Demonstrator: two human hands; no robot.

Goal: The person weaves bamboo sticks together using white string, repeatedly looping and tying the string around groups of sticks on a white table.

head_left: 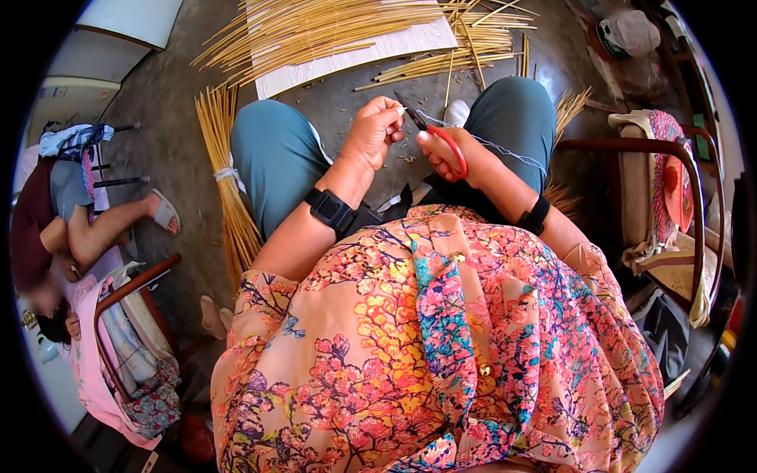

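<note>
My left hand (372, 132) is raised between my knees, its thumb and fingers pinched on a small white bit that looks like the end of a string. Close on its right, my right hand (461, 158) grips a pair of scissors (451, 142) by the red handles. The dark blades point up and to the left, their tips beside my left fingertips; how far they are parted is hard to tell. A thin pale-blue string (512, 152) trails from near the blades over my right knee.
Long yellow stalks (315, 39) lie on a white sheet (355, 63) ahead, with more scattered beside it. A tied stalk bundle (221, 158) leans by my left leg. Chairs (678, 146) stand at both sides. Another person (75, 205) sits at left.
</note>
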